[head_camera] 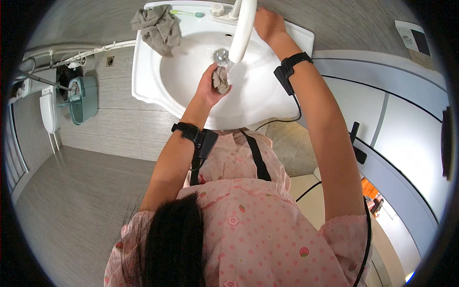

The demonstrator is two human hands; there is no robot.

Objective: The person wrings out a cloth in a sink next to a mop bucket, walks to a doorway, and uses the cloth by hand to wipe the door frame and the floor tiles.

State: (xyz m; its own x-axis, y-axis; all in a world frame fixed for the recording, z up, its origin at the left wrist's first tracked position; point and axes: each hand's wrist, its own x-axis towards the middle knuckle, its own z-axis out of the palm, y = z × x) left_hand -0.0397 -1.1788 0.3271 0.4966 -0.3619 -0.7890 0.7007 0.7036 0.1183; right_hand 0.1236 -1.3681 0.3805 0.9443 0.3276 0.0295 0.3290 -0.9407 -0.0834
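My left hand [211, 88] grips a crumpled grey-brown cloth [220, 79] over the basin of a white washbasin [147, 84]. The cloth is just below the end of a white faucet spout [242, 39], near the drain [221, 56]. My right hand [269, 25] is at the back right of the washbasin, beside the spout; its fingers are bent and partly hidden, and I cannot tell what they touch. A white tap knob [217, 9] stands left of the spout. Another crumpled grey cloth [157, 30] hangs over the back left rim.
A green and white toothbrush [187, 13] lies on the back ledge. White pipes [118, 45] run along the wall at the left. Farther left stand a teal mop bucket [84, 100] and a white toilet [49, 111]. A black cable [279, 121] hangs from my right wrist strap.
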